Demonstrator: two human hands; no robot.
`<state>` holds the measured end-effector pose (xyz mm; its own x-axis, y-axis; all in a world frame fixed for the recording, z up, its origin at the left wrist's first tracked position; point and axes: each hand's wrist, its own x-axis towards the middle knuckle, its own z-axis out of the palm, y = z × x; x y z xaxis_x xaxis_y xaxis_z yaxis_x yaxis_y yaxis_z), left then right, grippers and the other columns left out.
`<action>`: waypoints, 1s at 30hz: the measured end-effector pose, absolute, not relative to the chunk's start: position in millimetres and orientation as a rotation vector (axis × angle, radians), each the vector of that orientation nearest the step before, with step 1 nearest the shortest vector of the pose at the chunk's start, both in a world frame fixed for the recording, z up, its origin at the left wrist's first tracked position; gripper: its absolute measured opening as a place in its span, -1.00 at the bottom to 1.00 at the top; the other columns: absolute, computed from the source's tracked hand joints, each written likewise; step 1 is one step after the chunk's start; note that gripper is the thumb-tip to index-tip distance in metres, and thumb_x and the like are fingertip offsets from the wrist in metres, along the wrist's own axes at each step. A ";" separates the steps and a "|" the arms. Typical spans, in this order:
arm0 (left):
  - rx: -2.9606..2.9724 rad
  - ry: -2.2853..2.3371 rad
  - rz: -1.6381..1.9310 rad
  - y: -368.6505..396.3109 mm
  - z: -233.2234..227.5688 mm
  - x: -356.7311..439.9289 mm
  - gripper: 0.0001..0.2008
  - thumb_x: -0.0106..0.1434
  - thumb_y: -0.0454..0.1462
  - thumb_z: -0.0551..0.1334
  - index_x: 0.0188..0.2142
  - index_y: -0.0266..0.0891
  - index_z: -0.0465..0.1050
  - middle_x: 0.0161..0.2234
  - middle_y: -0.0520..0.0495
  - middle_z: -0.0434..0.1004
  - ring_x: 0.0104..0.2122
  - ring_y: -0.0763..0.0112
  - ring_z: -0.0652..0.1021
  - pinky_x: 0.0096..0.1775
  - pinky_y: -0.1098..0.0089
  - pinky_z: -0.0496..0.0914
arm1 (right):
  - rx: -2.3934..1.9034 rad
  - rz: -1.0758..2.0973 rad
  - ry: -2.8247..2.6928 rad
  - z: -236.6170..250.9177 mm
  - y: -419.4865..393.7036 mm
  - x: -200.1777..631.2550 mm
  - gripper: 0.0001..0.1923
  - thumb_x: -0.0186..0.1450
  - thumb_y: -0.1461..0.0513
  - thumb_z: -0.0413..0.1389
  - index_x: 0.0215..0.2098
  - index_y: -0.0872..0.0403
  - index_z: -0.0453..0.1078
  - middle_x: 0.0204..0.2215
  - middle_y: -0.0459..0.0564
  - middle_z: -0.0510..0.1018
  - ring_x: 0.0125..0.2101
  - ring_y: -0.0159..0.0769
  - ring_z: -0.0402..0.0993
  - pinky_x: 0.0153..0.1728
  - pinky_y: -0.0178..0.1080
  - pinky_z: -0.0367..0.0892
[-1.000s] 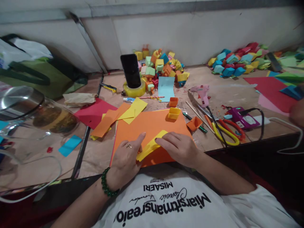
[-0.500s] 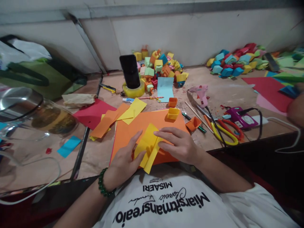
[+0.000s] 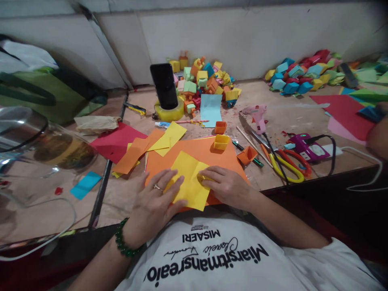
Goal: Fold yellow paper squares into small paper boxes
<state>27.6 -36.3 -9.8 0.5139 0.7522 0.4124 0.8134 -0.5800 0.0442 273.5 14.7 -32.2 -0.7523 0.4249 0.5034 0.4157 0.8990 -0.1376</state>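
A creased yellow sheet of paper (image 3: 191,184) lies opened out over a larger orange sheet (image 3: 200,151) in front of me. My left hand (image 3: 156,198), with a ring and a green bead bracelet, rests on the paper's left side, its fingers stretched out. At the paper's right edge my right hand (image 3: 227,186) has its fingers and thumb closed on it. Just beyond are a yellow folded paper box (image 3: 221,142) and two orange ones (image 3: 220,127), (image 3: 247,155).
Right of the sheet lie scissors (image 3: 287,167), a pink glue gun (image 3: 258,119) and a purple power adapter (image 3: 309,147). A phone (image 3: 165,86) stands behind, near a heap of paper blocks (image 3: 209,81). At left is a glass jug (image 3: 60,147). Another person's arm (image 3: 378,135) shows at far right.
The yellow paper, partly folded before, is now spread flatter. My left hand has come down over its left side, and my right hand now grips its right edge.
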 end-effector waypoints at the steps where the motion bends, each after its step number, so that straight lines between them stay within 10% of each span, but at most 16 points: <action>1: -2.679 -1.313 -0.575 -38.8 -9.6 28.0 -0.62 0.25 -0.10 0.22 0.03 -0.17 0.43 -0.05 -0.20 0.54 -0.05 0.08 0.49 0.04 0.04 0.24 | -0.601 0.039 -2.516 -33.0 15.0 273.7 -0.74 0.28 0.48 -0.06 -0.24 0.20 0.44 -0.16 0.16 0.58 -0.14 -0.21 0.47 -0.15 -0.16 0.48; 12: -2.510 -1.836 -0.672 -26.2 -29.9 19.6 -0.48 0.34 -0.30 0.08 0.29 -0.25 0.12 -0.33 -0.11 0.51 -0.39 0.29 0.50 -0.33 0.33 0.40 | -1.186 0.070 -2.418 -36.3 24.5 271.6 -0.60 0.34 0.27 0.03 0.15 0.09 0.26 -0.25 0.09 0.56 -0.30 -0.24 0.47 -0.42 -0.27 0.41; 18: -2.654 -1.489 -0.472 -22.1 -33.3 25.6 -0.45 0.21 -0.50 0.12 0.11 0.03 0.41 0.17 -0.25 0.32 0.04 0.04 0.43 0.01 -0.01 0.34 | -0.600 -0.104 -2.615 -27.2 23.3 265.6 -0.79 0.38 0.34 0.00 -0.12 0.08 0.45 -0.09 0.10 0.53 -0.10 -0.21 0.41 -0.12 -0.11 0.43; 30: -2.762 -1.665 -0.525 -38.2 -21.1 -11.0 -0.72 0.28 -0.33 0.10 -0.08 -0.17 0.51 -0.03 -0.18 0.50 -0.10 0.20 0.51 -0.08 0.17 0.44 | -0.827 -0.054 -2.569 -35.8 12.4 314.4 -0.67 0.30 0.47 -0.07 -0.21 0.13 0.51 -0.25 0.10 0.58 -0.33 -0.26 0.38 -0.38 -0.23 0.38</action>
